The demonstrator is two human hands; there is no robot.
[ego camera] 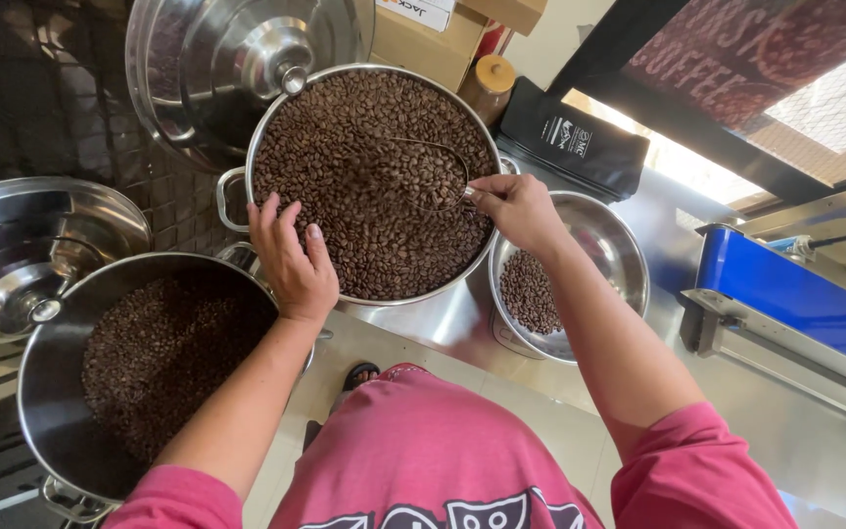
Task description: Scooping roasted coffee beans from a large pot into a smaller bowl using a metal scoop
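Nearest the camera, a pink shirt with short sleeves fills the lower frame; a sandalled foot shows below on pale floor tiles. At lower left a steel pot holds dark roasted coffee beans, filled roughly half up its wall. Left hand rests palm down on the near rim of a large steel pot, fingers spread and extended over the beans, gripping nothing. That pot is filled nearly to the brim with roasted coffee beans, brown, a little lighter than those in the lower-left pot. Right hand sits at the pot's right rim, fingers pinched shut on the handle of a metal scoop, whose bowl lies in the beans near the middle of the pot. Just right of the large pot, under the right forearm, a steel bowl holds a small heap of beans on its left side. All stand on a stainless bench. At far left a pot lid lies upturned; another lid leans behind the large pot. Beyond: cardboard box, brown jar, black pouch, and a blue machine at right.
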